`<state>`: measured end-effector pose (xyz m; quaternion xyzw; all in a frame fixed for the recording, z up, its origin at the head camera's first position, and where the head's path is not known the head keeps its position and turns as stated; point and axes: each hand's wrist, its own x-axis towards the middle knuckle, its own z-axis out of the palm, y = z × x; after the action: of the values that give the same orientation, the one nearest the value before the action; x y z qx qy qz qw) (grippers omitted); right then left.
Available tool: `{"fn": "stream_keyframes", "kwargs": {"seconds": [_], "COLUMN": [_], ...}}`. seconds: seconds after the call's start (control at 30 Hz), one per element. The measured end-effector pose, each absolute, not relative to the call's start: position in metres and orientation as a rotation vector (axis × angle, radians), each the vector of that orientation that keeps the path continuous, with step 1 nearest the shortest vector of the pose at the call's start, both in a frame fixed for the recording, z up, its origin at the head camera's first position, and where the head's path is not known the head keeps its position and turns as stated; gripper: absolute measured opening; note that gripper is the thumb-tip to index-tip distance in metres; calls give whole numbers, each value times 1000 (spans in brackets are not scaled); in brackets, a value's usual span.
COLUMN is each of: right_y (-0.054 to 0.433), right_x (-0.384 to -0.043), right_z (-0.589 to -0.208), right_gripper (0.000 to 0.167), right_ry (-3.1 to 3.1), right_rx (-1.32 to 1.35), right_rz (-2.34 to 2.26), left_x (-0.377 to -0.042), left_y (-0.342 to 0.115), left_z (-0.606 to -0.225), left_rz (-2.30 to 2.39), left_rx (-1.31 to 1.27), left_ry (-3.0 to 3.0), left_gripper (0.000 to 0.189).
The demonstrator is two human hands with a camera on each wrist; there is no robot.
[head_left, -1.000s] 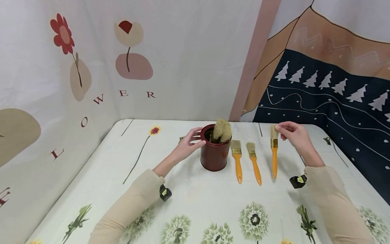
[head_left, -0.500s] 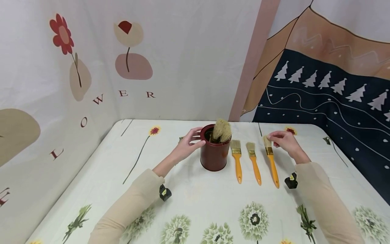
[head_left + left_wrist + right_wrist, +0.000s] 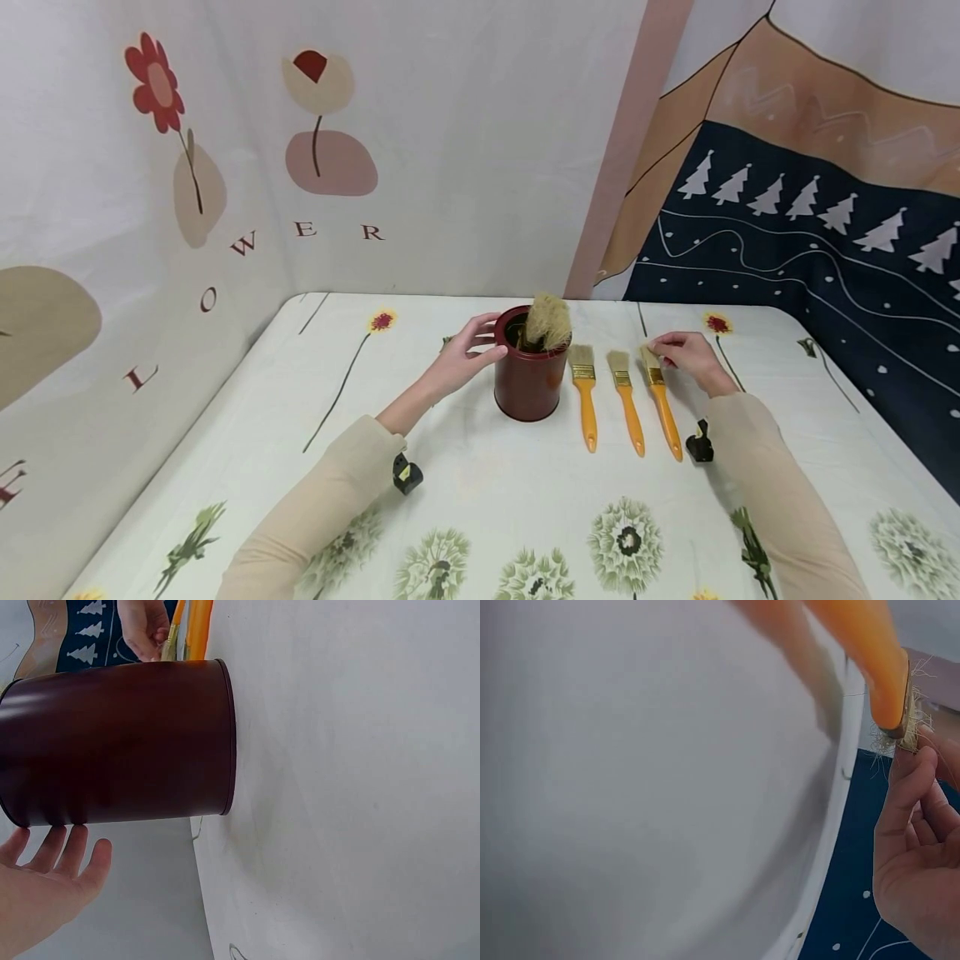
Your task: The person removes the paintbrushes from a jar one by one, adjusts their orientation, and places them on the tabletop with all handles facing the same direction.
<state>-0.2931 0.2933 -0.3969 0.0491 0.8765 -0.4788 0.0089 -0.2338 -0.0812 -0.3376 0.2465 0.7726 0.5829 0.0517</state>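
A dark red can point(image 3: 527, 387) stands upright on the table, with a tuft of pale, straw-like fibres point(image 3: 548, 321) sticking out of its mouth. My left hand point(image 3: 457, 364) touches the can near the rim, its fingers fairly straight; in the left wrist view the fingertips meet the can's wall point(image 3: 120, 742). My right hand point(image 3: 693, 358) pinches the bristle end of an orange-handled paintbrush point(image 3: 667, 421), whose handle points toward me. To its left lie a second paintbrush point(image 3: 632, 421) and a wider third paintbrush point(image 3: 587, 412), roughly side by side with it.
A white cloth point(image 3: 480, 517) printed with flowers covers the table. Behind it hang a pale printed curtain point(image 3: 465, 167) and, at the right, a dark panel point(image 3: 750, 233) with white trees. A small black device point(image 3: 407, 475) sits at the left wrist.
My right hand has carried its paintbrush leftward and toward me, closer to the other two paintbrushes, and the handle has tilted. The left hand and the can stay where they were.
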Motion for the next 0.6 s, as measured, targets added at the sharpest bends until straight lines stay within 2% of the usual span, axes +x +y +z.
{"fn": "stream_keyframes", "kwargs": {"seconds": [0.6], "right_y": [292], "right_x": [-297], "right_z": [-402], "right_gripper": [31], "right_ry": [2718], "right_rx": [250], "right_rz": [-1360], "left_x": [-235], "left_y": [-81], "left_z": [-339], "left_rz": [1761], "left_rx": [730], "left_ry": [2359], "left_gripper": [55]}}
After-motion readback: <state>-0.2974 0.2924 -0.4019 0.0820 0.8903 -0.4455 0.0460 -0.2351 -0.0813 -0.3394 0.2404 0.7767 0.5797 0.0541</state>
